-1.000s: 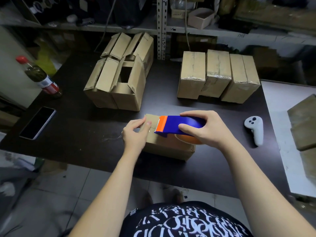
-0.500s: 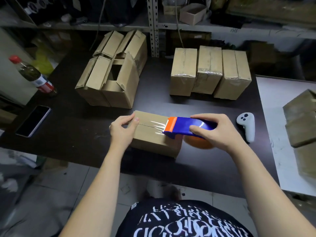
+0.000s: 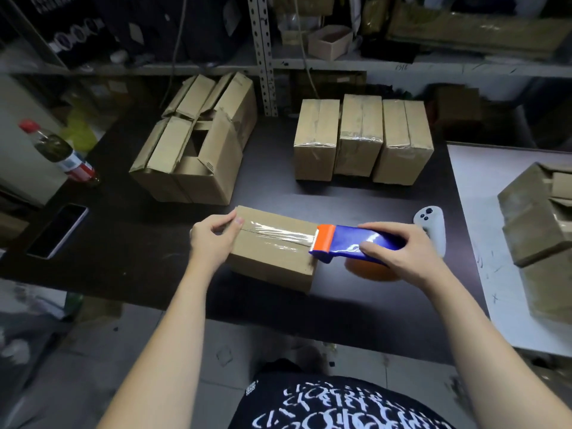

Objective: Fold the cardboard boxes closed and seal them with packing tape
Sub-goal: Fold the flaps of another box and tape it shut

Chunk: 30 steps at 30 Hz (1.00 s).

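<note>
A small closed cardboard box [image 3: 272, 267] lies at the front of the dark table [image 3: 123, 249]. A strip of clear tape [image 3: 275, 235] runs along its top seam. My left hand [image 3: 213, 243] holds the box's left end, thumb pressing the tape's start. My right hand [image 3: 399, 255] grips a blue and orange tape dispenser [image 3: 346, 243], whose orange head sits at the box's right top edge. An orange tape roll [image 3: 371, 270] shows under the dispenser.
Three taped boxes [image 3: 362, 140] stand in a row at the back right. Several unsealed boxes [image 3: 192, 150] with raised flaps sit back left. A bottle [image 3: 58, 151] and phone [image 3: 57, 230] lie at left, a white controller [image 3: 433, 227] at right. Flat cardboard [image 3: 541, 218] rests on a white table.
My right hand has drawn the dispenser rightward along the seam from the left part of the box to its right edge, laying tape. My left hand stays on the left end.
</note>
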### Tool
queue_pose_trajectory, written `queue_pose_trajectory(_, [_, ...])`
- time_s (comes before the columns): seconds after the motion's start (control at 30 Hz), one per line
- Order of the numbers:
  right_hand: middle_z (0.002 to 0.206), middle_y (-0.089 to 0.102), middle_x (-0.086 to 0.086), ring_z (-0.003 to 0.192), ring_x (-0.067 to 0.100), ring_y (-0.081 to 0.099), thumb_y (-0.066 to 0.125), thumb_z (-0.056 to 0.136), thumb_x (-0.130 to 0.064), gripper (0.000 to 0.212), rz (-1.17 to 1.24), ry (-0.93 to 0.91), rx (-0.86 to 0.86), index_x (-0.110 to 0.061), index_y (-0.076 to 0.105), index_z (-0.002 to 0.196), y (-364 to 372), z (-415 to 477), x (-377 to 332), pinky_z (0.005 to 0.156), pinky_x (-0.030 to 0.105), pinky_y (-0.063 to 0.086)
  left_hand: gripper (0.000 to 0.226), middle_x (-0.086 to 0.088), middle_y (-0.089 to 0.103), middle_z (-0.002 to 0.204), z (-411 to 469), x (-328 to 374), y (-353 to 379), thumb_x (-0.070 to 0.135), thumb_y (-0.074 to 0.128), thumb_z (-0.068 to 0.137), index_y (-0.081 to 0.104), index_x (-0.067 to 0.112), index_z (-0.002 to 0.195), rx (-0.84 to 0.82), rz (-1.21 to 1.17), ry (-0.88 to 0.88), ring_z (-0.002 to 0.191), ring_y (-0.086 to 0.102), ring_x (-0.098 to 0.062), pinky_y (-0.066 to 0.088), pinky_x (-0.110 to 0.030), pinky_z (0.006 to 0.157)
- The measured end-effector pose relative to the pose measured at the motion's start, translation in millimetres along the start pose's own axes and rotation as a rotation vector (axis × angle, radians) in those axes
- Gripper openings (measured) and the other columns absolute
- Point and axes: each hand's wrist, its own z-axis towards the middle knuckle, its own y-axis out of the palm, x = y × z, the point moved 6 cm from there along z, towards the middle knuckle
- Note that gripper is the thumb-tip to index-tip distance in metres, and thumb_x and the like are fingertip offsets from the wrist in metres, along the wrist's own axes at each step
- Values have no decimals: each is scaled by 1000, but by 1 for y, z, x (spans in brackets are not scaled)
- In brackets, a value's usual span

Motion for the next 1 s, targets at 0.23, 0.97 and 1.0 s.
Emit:
queue_pose_trajectory(0.23, [100,78,-13,93,6,71,83,84,-8,30,73,0,-12,-27,78,106,6,-20,30,84,16,54,28,16,73,104,-1,0,1,34,78,90,78,26,116,-9,38,1,103,67,-3,49,-18,86])
queue_pose_trajectory(0.97, [52,36,-6,51,12,32,83,78,-39,54,-208,143,-16,-7,43,61,20,-22,88,54,31,30,33,26,65,102,-9,6,5,35,76,92,74,26,124,-25,47,-51,99,58,8,45,-13,82])
queue_pose_trajectory(1.0, [52,36,-5,51,13,32,83,77,-42,56,-226,146,-34,-6,42,61,24,-16,85,53,31,30,35,26,65,103,-10,6,6,35,77,91,73,26,125,-32,37,-52,102,59,6,44,-12,82])
